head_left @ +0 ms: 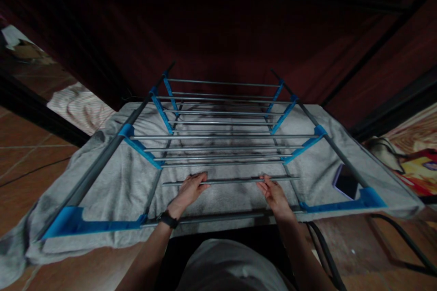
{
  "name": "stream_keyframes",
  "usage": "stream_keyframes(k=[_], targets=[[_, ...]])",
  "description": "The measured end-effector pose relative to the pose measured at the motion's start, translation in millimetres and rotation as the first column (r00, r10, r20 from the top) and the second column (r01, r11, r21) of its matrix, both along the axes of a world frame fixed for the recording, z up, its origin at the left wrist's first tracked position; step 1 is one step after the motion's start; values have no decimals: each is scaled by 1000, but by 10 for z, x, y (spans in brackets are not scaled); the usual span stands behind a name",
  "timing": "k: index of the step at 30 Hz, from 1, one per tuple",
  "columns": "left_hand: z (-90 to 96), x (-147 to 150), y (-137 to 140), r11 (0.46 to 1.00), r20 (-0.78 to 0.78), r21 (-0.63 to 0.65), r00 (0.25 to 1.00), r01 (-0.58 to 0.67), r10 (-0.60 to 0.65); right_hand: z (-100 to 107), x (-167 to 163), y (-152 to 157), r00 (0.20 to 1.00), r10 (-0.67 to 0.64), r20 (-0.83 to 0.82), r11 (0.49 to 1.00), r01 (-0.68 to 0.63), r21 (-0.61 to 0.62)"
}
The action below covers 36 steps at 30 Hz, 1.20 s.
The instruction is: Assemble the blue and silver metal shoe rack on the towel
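Between my two hands a thin grey metal rod (232, 181) lies crosswise, with both its ends free of the brackets. My left hand (191, 188), with a dark band at the wrist, has its fingers closed around the rod left of its middle. My right hand (272, 192) pinches it farther right. Around them lies a rack frame of grey tubes (99, 163) with blue plastic brackets (140, 151). Several crossbars (225, 137) span the far brackets. Below my hands, a bar (218, 218) joins the nearest left bracket (92, 225) and right bracket (344, 202).
The frame rests on a grey blanket (116, 191). A phone (346, 182) lies inside the right side of the frame. Dark red panels (221, 32) stand behind. A striped cloth (80, 107) is at left, and a black curved tube (327, 254) is at lower right.
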<state>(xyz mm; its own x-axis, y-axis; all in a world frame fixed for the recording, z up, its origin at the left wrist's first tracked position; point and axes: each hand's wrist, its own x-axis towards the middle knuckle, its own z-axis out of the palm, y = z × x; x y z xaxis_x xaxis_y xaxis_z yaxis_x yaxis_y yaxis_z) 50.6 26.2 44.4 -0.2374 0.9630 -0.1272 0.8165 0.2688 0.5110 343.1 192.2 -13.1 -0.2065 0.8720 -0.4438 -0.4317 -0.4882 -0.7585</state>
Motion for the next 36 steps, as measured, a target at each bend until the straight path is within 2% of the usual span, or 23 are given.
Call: stream_keyframes(k=[10, 14, 18, 26, 32, 36], targets=[[-111, -73, -19, 996, -79, 40, 994, 81, -78, 21, 9, -5, 999, 22, -38, 1000, -22, 0], [-104, -66, -17, 994, -103, 26, 989, 105, -101, 22, 47, 5, 996, 69, -55, 998, -69, 1], [-96, -51, -23, 993, -124, 41, 987, 112, -107, 35, 38, -2, 998, 45, -45, 999, -45, -6], [-125, -79, -130, 995, 6, 78, 998, 69, -69, 86, -19, -30, 999, 20, -27, 1000, -20, 0], [-83, -58, -181, 994, -88, 57, 992, 96, -91, 122, -35, -34, 999, 26, 24, 999, -27, 20], [-10, -12, -209, 995, -155, 17, 983, 97, -93, 137, -29, -41, 1000, 25, -7, 1000, -25, 7]])
